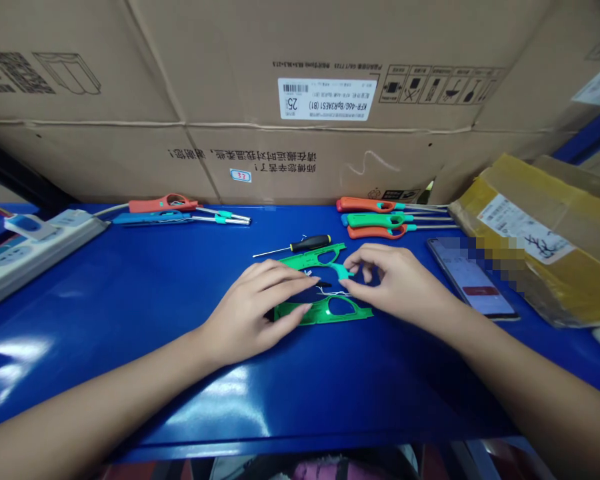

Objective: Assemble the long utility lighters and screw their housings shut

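- Looped green plastic shells (321, 312) are laid on the blue desk (130, 287).
- Left hand (253, 305) is spread over them.
- Curved teal plastic piece (341, 269) is touched by right hand (399, 279); grip indeterminable.

Left hand (255, 307), thumb and fingers apart, over left ends of two green casing halves (323, 313) on blue counter (130, 320). Right hand (397, 277) at a teal part (340, 270); whether pinched, hard to tell. Yellow-black screwdriver (310, 243) just behind. Long-necked lighters (367, 220) rear left and rear right. Phone (460, 270) beside taped parcel (500, 247) at right, power strip (55, 243) at left, printed cardboard (220, 87) behind.
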{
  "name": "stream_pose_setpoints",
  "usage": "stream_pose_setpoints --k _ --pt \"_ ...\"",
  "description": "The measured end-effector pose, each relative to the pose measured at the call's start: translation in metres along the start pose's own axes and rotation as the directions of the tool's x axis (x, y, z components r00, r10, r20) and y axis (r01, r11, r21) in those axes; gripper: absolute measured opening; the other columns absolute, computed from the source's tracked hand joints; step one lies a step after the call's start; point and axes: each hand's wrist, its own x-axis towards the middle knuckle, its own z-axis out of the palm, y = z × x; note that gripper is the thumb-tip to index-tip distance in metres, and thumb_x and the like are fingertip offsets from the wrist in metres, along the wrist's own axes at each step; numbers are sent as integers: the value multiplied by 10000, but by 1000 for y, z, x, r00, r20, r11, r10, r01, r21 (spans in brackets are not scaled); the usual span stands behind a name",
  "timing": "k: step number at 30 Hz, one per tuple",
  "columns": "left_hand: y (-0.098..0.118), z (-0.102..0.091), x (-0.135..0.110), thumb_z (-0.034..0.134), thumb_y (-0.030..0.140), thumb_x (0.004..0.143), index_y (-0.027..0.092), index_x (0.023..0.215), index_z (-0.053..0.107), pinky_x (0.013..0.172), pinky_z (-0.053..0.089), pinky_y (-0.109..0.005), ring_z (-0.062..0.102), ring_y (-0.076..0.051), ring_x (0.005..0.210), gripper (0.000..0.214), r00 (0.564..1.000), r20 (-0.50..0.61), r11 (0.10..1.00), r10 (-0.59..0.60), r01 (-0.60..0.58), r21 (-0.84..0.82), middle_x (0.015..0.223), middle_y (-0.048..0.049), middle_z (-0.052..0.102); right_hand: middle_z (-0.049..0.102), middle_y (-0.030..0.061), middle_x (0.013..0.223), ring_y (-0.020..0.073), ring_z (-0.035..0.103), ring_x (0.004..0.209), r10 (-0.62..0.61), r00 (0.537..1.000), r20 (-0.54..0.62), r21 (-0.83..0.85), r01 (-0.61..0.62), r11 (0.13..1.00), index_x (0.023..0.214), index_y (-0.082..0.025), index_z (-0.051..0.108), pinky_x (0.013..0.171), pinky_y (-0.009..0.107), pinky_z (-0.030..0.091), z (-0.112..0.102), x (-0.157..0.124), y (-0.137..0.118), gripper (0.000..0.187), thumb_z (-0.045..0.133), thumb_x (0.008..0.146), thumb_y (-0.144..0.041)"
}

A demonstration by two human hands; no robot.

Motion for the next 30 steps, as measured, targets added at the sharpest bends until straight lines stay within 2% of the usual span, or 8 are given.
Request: stream_pose_setpoints --k 3,5,10,14,19,26,28,30 --pt "5 2 0 678 217 920 173 1281 647 942 514 -368 639 -211 1069 365 997 -74 999 -24 26 18 1172 -104 700 699 43 932 166 642 782 -189 982 -29 -18 189 982 941 -196 654 693 285 490 7 -9 -15 106 662 852 -254" --pt "6 3 1 686 201 915 173 1227 680 904 528 -355 655 -198 1002 313 995 -95 1000 -13 14 7 1097 -87 726 706 62 973 194 661 862 -269 963 -32 -64 267 962 985 -188 649 740 308 509 11 -13 -21 118 642 884 -250" --pt "5 4 4 680 181 922 190 1096 736 814 541 -335 656 -171 845 183 992 -122 996 -16 5 -89 935 -47 764 708 70 983 211 662 916 -378 926 -18 -110 373 921 1018 -183 667 783 338 530 14 -16 -26 127 597 930 -242" --pt "5 4 4 668 156 925 199 1082 743 787 548 -321 654 -164 831 179 986 -158 988 -59 35 -148 933 -45 772 687 71 1012 198 651 932 -355 932 -72 -18 355 935 1066 -174 679 782 324 530 16 -15 -26 173 609 918 -230" --pt "5 2 3 693 143 902 214 1087 747 774 545 -329 642 -160 805 205 976 -217 992 -22 -5 -124 932 -38 777 666 40 978 153 641 838 -232 969 -84 196 245 950 1089 -195 679 723 282 522 15 -16 -28 236 698 867 -273" --pt "10 3 5 716 157 887 197 1056 753 748 546 -319 628 -157 777 177 974 -218 992 -60 34 -120 873 -34 773 703 90 1007 214 663 939 -337 937 -90 20 340 940 1065 -183 678 788 344 547 16 -16 -24 214 655 926 -343" --pt "12 2 5 730 152 874 194 1053 752 745 546 -317 630 -155 771 185 971 -236 994 -38 12 -111 866 -35 772 710 87 1008 206 665 934 -321 943 -81 61 327 943 1059 -184 695 798 343 549 19 -16 -24 187 644 934 -315" --pt "14 1 5 738 140 865 196 1056 750 747 546 -313 634 -148 769 199 967 -254 993 -18 -13 -121 866 -31 770 714 62 972 173 661 863 -263 962 -75 186 273 944 1030 -189 715 768 315 548 22 -16 -27 155 672 904 -268"
